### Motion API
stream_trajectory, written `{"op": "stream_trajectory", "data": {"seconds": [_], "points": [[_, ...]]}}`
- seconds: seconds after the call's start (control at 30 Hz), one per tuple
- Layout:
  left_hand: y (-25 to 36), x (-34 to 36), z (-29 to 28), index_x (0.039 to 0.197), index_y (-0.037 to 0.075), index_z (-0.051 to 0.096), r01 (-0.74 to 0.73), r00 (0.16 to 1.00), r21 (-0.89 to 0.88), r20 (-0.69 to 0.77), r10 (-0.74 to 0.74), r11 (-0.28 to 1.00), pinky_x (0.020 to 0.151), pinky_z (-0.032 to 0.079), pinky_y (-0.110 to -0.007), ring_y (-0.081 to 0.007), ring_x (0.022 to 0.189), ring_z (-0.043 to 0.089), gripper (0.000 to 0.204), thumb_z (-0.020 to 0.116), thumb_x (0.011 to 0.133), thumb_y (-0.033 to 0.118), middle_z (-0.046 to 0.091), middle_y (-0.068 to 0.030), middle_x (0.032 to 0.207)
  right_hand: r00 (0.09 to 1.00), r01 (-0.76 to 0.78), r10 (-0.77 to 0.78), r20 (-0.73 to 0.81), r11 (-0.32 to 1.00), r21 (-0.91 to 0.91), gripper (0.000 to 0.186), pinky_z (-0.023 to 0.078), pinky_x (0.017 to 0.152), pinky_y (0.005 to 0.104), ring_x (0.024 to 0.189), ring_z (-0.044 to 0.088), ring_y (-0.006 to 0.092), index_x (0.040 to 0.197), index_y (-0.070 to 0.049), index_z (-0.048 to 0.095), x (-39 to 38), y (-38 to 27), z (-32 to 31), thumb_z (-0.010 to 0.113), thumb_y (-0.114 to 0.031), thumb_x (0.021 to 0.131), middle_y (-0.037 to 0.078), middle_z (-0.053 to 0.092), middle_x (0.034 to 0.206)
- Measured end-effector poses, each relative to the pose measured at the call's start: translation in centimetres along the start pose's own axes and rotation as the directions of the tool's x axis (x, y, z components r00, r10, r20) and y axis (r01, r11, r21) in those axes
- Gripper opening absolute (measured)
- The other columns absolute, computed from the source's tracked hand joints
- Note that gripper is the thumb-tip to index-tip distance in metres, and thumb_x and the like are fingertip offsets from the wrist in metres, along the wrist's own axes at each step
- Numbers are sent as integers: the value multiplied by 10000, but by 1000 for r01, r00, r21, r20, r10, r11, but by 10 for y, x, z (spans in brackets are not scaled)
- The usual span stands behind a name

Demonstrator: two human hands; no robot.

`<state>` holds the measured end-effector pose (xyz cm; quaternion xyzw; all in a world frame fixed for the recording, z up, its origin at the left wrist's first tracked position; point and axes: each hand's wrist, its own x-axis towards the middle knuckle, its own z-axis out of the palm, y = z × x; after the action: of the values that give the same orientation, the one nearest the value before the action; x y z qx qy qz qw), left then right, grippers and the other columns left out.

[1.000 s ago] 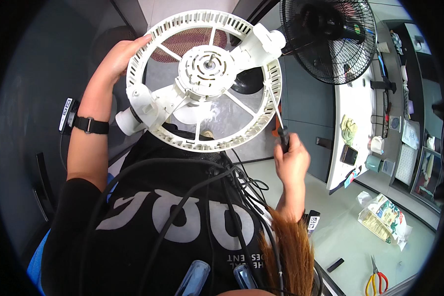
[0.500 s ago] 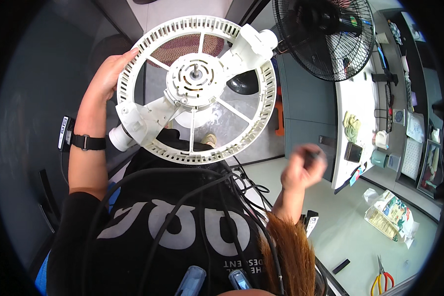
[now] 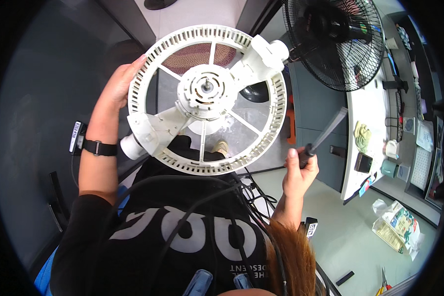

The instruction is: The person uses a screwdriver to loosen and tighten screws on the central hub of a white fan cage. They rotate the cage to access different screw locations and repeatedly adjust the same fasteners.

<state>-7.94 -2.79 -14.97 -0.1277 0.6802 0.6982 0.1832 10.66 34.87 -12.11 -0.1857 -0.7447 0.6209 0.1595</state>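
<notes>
A white round fan frame [image 3: 213, 169] with slotted rim, spokes and two chunky side arms faces me. At its centre is a motor hub [image 3: 207, 91] with a bare metal shaft [image 3: 207, 86]. My left hand [image 3: 123, 81] is closed on the upper left of the rim, its thumb along the edge and its other fingers mostly hidden behind. Lower right of the frame and apart from it, my right hand [image 3: 301, 172] is closed round the dark handle of a screwdriver [image 3: 325, 132]. The screwdriver's pale shaft points up and to the right and looks blurred.
A black caged fan [image 3: 335, 44] stands at the upper right, beside a white desk [image 3: 352, 177] with a cloth [image 3: 362, 136] and cups. A torn paper package [image 3: 398, 228] and pliers [image 3: 384, 283] lie at the lower right. Black cables [image 3: 192, 177] cross my front.
The screwdriver, hard to make out before, now shows plainly, its shaft swung up and right in my right hand. The frame sits slightly further right and lower in view, as does the whole scene.
</notes>
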Motion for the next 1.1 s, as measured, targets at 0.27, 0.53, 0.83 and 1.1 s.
{"op": "stream_trajectory", "data": {"seconds": [0.27, 0.53, 0.83, 1.1], "points": [[14, -11, 8, 865, -6, 701, -57, 995, -88, -87, 49, 995, 526, 407, -192, -44, 560, 521, 449, 575, 937, 418, 637, 3, 684, 979, -175, 143, 147, 955, 240, 186, 366, 517, 209, 572, 453, 41, 816, -44, 569, 0, 11, 44, 745, -103, 816, -33, 533, 672], [28, -16, 10, 861, -12, 673, -220, 972, 41, -80, 223, 975, 508, 347, -179, -15, 548, 463, 357, 590, 937, 327, 598, 31, 679, 938, -286, 215, 271, 923, 259, 135, 388, 503, 207, 567, 476, 48, 914, -36, 609, 9, 62, 49, 686, -138, 874, -28, 560, 698], [50, -38, 20, 887, -2, 635, -442, 882, 203, -77, 464, 874, 521, 290, -175, 1, 569, 390, 249, 644, 877, 246, 514, 67, 654, 924, -322, 205, 323, 873, 367, 103, 416, 556, 212, 617, 511, 54, 870, -37, 598, 24, 136, 91, 679, -100, 875, -26, 575, 722], [66, -75, 42, 934, -25, 623, -535, 830, 222, -41, 556, 815, 487, 276, -170, 14, 512, 337, 229, 735, 793, 116, 398, 109, 575, 930, -304, 196, 312, 887, 349, 198, 427, 541, 229, 593, 508, 68, 794, -51, 559, 38, 166, 137, 700, -164, 873, -16, 560, 674]]}}
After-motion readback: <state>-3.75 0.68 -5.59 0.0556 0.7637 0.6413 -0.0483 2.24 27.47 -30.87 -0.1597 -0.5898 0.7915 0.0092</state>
